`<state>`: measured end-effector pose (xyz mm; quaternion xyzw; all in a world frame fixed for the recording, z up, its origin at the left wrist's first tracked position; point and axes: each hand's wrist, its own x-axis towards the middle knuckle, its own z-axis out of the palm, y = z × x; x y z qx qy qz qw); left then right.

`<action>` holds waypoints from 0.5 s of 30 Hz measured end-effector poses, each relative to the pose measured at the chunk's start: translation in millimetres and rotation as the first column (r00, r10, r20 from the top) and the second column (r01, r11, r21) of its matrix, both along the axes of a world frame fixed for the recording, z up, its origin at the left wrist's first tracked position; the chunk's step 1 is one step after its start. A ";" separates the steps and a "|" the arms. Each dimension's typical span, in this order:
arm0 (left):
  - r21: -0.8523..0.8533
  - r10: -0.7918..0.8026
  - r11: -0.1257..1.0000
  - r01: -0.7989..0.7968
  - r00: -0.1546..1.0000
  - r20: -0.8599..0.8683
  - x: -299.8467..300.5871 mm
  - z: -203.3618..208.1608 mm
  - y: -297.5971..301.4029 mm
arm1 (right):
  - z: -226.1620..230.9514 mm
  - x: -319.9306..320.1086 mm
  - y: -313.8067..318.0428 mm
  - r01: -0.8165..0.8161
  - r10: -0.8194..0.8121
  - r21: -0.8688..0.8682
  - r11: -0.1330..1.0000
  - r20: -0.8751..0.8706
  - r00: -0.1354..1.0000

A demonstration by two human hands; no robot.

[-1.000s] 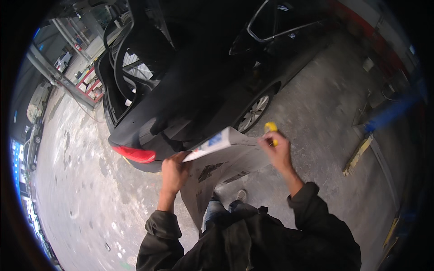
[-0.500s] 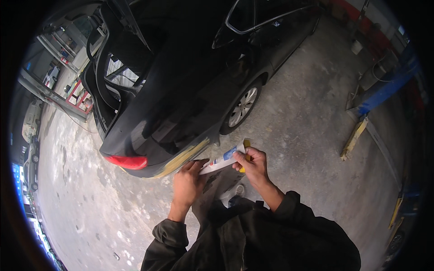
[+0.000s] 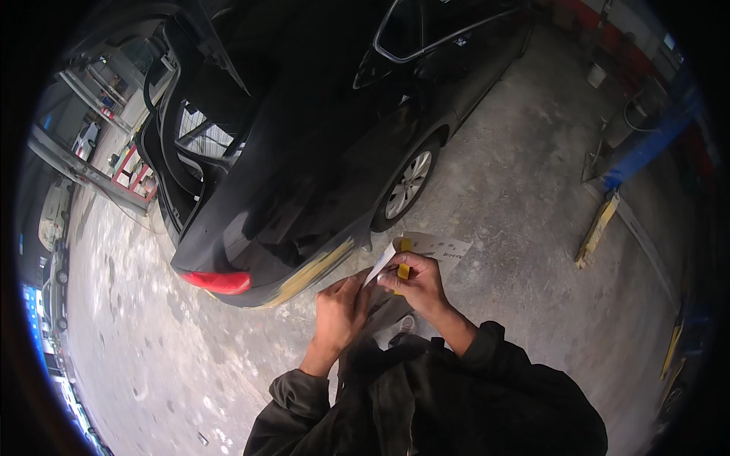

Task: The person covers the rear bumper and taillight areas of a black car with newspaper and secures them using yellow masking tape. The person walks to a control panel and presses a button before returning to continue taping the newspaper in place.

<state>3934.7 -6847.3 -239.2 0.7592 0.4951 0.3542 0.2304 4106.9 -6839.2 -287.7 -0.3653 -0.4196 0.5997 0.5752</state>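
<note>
Between my two hands is a folded paper sheet, white with print on one side and yellow in places, like sandpaper. My left hand pinches its near-left end, the fingertips partly hidden behind it. With thumb and bent fingers, my right hand grips the yellow part; a printed white flap spreads out beyond the knuckles. Just ahead and to the left is the rear corner of a black car. Its bumper carries a sanded yellowish patch, beside a red tail light.
The car's trunk opening is at upper left, its rear wheel ahead. At right stand a blue lift post and a yellow lift arm. A red rack and parked cars line the left.
The sheet has gone from a long rolled shape to a folded one with a printed flap spread to the right. My left hand has moved right, closer to my right hand.
</note>
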 end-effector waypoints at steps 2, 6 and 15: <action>0.079 -0.013 0.997 0.014 1.000 -0.008 -0.3 -5.4 2.3 | 0.3 0.1 -0.4 0.000 0.000 0.010 1.000 -0.034 0.999; 0.162 -0.009 0.987 0.020 0.997 -0.070 -2.0 -8.9 -0.1 | -3.2 -2.1 -0.9 0.019 -0.019 0.003 1.000 -0.015 1.000; 0.141 0.017 0.990 -0.004 0.996 -0.089 -15.2 -13.6 -3.4 | -7.8 -17.2 0.1 -0.015 0.014 -0.046 0.999 -0.014 1.000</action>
